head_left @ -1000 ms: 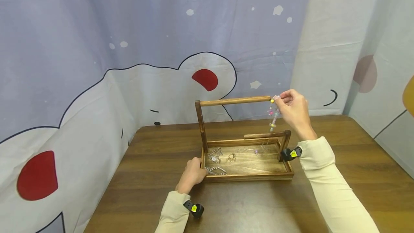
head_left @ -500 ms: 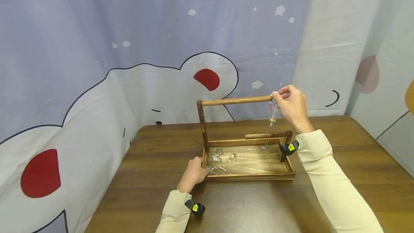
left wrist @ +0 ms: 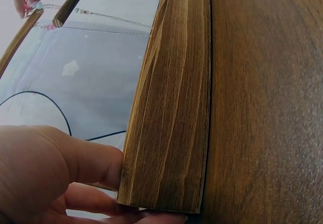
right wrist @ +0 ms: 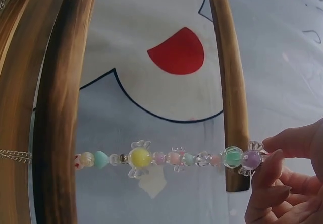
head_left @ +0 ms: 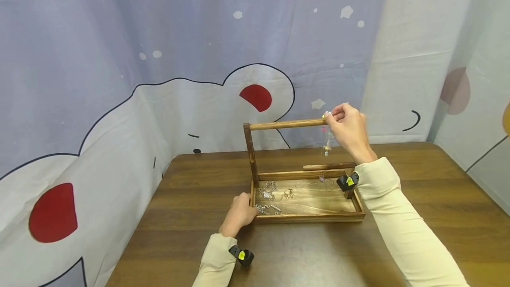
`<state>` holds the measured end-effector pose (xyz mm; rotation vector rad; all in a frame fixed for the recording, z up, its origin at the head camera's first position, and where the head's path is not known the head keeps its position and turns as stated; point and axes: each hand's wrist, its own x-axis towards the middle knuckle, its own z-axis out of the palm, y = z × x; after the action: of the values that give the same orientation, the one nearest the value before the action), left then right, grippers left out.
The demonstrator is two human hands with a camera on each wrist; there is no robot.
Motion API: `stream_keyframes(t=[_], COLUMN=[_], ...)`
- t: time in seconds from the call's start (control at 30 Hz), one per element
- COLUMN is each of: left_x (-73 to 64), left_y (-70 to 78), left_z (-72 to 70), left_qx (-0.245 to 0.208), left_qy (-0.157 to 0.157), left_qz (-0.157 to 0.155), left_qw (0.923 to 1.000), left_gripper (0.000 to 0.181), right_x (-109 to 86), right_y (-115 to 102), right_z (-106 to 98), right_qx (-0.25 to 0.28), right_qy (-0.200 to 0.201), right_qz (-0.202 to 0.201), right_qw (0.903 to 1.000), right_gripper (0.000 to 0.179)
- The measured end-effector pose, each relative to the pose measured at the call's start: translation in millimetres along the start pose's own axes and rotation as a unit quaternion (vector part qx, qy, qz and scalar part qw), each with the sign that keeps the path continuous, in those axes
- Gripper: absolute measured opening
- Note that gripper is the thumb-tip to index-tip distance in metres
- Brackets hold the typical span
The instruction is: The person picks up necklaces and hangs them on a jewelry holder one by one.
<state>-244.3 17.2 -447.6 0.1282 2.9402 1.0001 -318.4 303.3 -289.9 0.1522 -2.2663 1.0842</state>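
My right hand (head_left: 347,128) pinches a beaded necklace (right wrist: 192,158) of pastel beads between thumb and fingertips. Its strands pass across the free end of the upper bar (head_left: 287,124) and hang below it; a thin silver chain (left wrist: 111,18) continues from the beads. This bar belongs to a wooden jewelry stand, whose tray base (head_left: 311,219) sits on the table. At the tray's front left corner, my left hand (head_left: 239,211) grips the wall, thumb on one side and fingers on the other, as the left wrist view shows.
Silver chains (head_left: 268,191) and a gold-coloured piece of jewelry (head_left: 287,194) lie in the tray. A shorter lower bar (head_left: 326,167) juts left from the right post. Behind the wooden table (head_left: 191,189) hangs a printed curtain (head_left: 199,56).
My right hand has lifted the necklace slightly and moved it left, from beside the upper bar's end to over it. The left hand keeps its grip on the tray corner.
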Motion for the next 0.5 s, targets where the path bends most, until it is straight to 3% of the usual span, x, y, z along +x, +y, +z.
stream_keyframes(t=[0.3, 0.5], left_x=[0.2, 1.2], left_y=[0.5, 0.5], left_z=[-0.1, 0.3], left_qx=[-0.009, -0.005], left_qy=[-0.009, -0.005], left_qz=[-0.006, -0.009], left_qw=[0.9999, 0.9999], left_gripper=[0.022, 0.020], right_x=[-2.4, -4.2], right_y=[-10.3, -16.5], right_z=[8.6, 13.9], right_qx=[0.006, 0.017], right_qy=[-0.027, -0.030], right_qz=[0.000, 0.001], right_qw=[0.9996, 0.9994], right_gripper=[0.020, 0.019])
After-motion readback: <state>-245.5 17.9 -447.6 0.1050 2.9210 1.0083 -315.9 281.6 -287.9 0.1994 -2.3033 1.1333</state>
